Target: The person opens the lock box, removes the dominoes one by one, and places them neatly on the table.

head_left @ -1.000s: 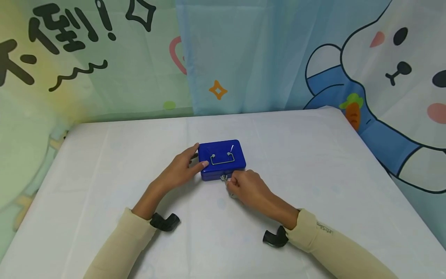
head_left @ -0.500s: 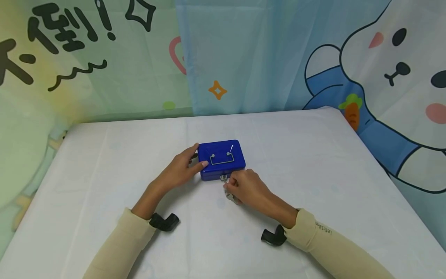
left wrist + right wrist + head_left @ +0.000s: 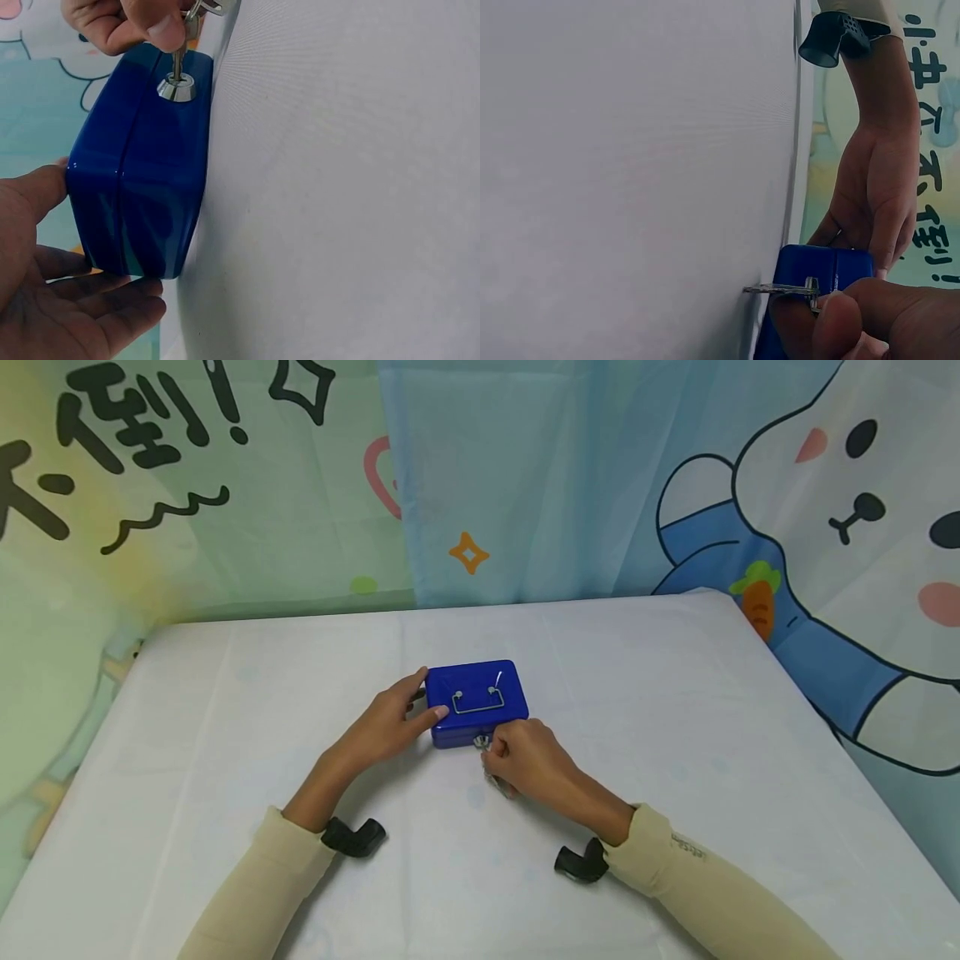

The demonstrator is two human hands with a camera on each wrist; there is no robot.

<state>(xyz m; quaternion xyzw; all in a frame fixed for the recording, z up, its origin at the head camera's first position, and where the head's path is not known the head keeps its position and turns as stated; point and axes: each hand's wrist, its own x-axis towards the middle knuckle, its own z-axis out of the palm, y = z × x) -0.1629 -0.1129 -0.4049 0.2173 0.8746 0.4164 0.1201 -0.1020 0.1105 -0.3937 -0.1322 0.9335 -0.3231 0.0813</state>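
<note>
A small blue metal cash box (image 3: 477, 680) with a wire handle (image 3: 480, 710) folded on its lid lies closed on the white table. My left hand (image 3: 381, 728) holds its left end, thumb on the lid's edge and the other fingers along the side. At the front, my right hand (image 3: 531, 762) pinches a key (image 3: 178, 66) between thumb and forefinger. The key stands in the round silver lock (image 3: 177, 88). Something flat and metallic (image 3: 780, 289) hangs from the key, partly hidden by the right hand in the head view.
White cloth covers the table (image 3: 225, 735) around the box. A printed curtain (image 3: 540, 485) hangs behind the far edge. Black camera mounts (image 3: 354, 837) sit at both wrists, low over the cloth.
My right hand and forearm have shifted slightly left and away from me, and the pinched key's hanging part has swung. The left hand and the cash box have stayed put.
</note>
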